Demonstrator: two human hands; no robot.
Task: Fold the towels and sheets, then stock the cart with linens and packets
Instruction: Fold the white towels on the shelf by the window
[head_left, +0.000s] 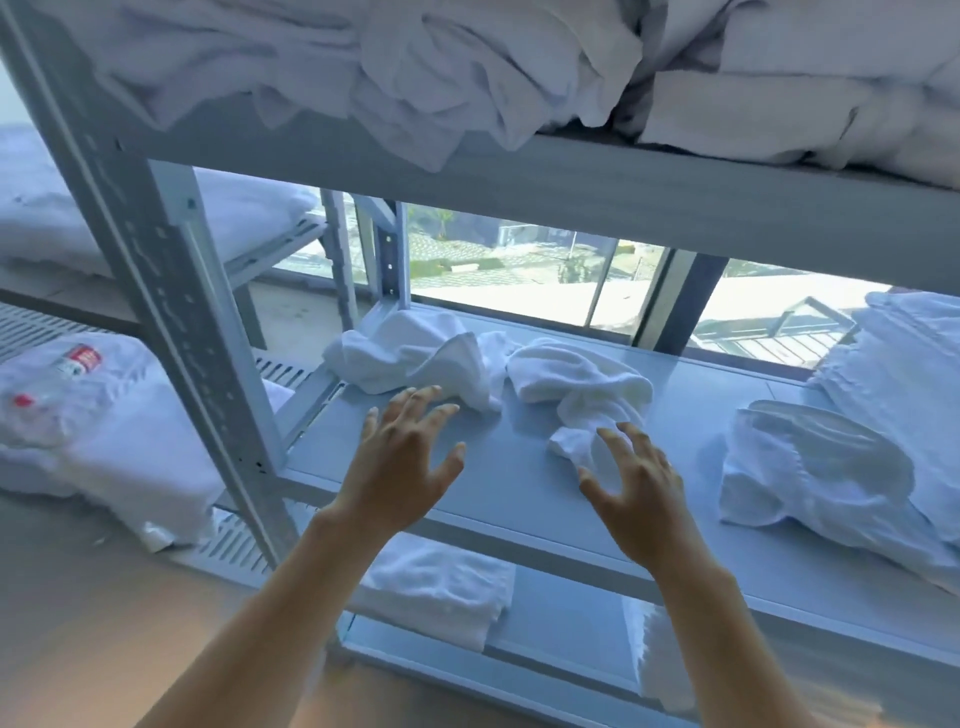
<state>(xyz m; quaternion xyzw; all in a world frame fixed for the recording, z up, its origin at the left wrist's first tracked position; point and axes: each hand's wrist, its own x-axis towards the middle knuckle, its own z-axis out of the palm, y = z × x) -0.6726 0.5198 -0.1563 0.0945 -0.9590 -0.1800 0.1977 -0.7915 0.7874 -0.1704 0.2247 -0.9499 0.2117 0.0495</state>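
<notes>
Head view: crumpled towel (576, 382) lies lengthwise toward right hand (636, 486).

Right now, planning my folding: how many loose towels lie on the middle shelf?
3: one ahead of the left hand, one by the right hand, one farther right. The stack's edge may hide more.

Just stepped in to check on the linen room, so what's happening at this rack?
A person reaches both bare hands over the grey metal middle shelf, fingers spread and holding nothing. The left hand hovers near a crumpled white towel; the right hand is close to a second rumpled white towel. Neither towel is folded yet. A folded white towel stack sits on the shelf below, and loose white linens pile on top.
</notes>
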